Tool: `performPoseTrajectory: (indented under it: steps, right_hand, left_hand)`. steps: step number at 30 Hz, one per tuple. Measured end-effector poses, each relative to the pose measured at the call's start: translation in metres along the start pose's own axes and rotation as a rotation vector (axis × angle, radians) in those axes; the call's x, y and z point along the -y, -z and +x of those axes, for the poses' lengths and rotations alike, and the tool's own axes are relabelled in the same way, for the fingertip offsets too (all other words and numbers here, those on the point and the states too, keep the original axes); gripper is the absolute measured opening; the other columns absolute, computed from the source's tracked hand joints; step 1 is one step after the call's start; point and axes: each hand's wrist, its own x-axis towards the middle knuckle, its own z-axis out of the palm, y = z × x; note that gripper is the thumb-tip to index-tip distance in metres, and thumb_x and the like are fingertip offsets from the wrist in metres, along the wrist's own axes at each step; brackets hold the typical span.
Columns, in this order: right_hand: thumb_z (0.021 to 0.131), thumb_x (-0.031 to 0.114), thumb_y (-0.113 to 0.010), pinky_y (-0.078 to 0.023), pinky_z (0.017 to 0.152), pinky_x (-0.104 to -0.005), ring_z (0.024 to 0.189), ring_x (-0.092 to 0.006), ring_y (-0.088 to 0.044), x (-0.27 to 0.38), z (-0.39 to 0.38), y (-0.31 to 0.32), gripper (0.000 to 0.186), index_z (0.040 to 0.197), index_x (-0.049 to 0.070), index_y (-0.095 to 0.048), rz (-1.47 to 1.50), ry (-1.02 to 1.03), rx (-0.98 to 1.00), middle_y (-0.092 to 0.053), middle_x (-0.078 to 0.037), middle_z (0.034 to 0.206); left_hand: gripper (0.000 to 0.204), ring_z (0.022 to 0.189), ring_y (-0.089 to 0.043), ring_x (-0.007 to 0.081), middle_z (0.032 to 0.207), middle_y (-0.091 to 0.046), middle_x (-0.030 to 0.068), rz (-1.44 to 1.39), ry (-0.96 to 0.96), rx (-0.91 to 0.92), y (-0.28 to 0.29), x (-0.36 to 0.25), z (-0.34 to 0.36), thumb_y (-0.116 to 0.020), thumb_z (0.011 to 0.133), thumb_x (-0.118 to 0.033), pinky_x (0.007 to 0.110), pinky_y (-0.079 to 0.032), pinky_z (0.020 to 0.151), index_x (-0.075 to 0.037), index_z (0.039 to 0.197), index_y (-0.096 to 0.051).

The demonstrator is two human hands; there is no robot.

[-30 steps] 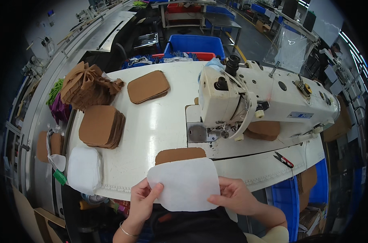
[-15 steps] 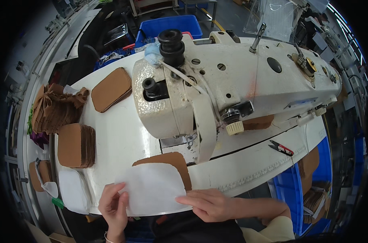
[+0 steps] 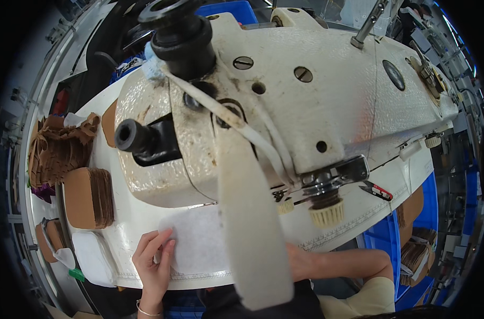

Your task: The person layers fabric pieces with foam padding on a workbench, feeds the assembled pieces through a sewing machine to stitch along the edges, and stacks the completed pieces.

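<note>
A white rounded sheet, like interlining [image 3: 196, 242], lies at the table's front edge, partly under the head of a cream sewing machine [image 3: 327, 95]. My left hand [image 3: 154, 263] pinches its left edge between thumb and fingers. From the right comes my right hand [image 3: 301, 261], its fingers hidden behind the machine's long pale lever [image 3: 252, 212]. The needle area is hidden by the machine head, and no brown piece shows beneath the sheet now.
At left stand a stack of brown rounded pieces [image 3: 85, 198], a white stack [image 3: 93, 258] and a crumpled brown pile [image 3: 61, 149]. Red-handled thread snips [image 3: 377, 190] lie on the table's right. A blue bin [image 3: 383, 239] with brown pieces stands beyond my right arm.
My view has moved closer to the machine, which now covers much of the picture. The white sheet has gone farther under the head, covering the brown piece's place; the lever now hides my right fingers.
</note>
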Motion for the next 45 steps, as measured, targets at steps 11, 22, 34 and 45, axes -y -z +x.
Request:
performPoseTrajectory:
  steps: [11,22,34,45]
  right_hand:
    - [0.072,0.014,-0.057,-0.045,0.092,-0.0352,0.105,-0.0272,-0.057,0.002,-0.002,0.005,0.035,0.096,-0.009,-0.066,-0.032,-0.003,0.034,-0.064,-0.016,0.107]
    - [0.072,0.015,-0.057,-0.046,0.093,-0.0368,0.106,-0.0289,-0.058,0.0,-0.003,0.0,0.037,0.099,-0.01,-0.065,0.002,-0.01,0.01,-0.063,-0.017,0.11]
    - [0.076,0.006,-0.063,-0.052,0.09,-0.0353,0.104,-0.0274,-0.062,-0.004,0.009,0.007,0.027,0.1,-0.005,-0.066,0.008,0.02,0.172,-0.064,-0.015,0.108]
    - [0.077,0.006,-0.063,-0.054,0.088,-0.0343,0.103,-0.0266,-0.063,-0.002,0.02,0.011,0.023,0.098,-0.002,-0.068,-0.039,0.023,0.222,-0.064,-0.013,0.108]
  left_hand:
    - [0.027,0.067,-0.052,0.0114,0.092,-0.06,0.0074,-0.078,0.005,-0.041,-0.004,0.013,-0.005,-0.073,0.076,0.003,0.023,-0.044,0.061,-0.001,0.103,-0.071]
    - [0.028,0.066,-0.052,0.0116,0.092,-0.06,0.0075,-0.054,0.039,-0.027,-0.002,0.009,-0.003,-0.074,0.076,0.003,0.023,-0.044,0.061,-0.001,0.103,-0.071]
    - [0.027,0.075,-0.061,0.0159,0.097,-0.06,0.0094,-0.02,-0.007,0.027,0.008,0.001,0.003,-0.073,0.079,0.001,0.025,-0.051,0.064,-0.001,0.105,-0.07]
    - [0.028,0.073,-0.059,0.0132,0.098,-0.058,0.0072,-0.057,-0.053,0.056,0.011,0.007,0.003,-0.073,0.08,-0.001,0.025,-0.052,0.062,-0.004,0.108,-0.07]
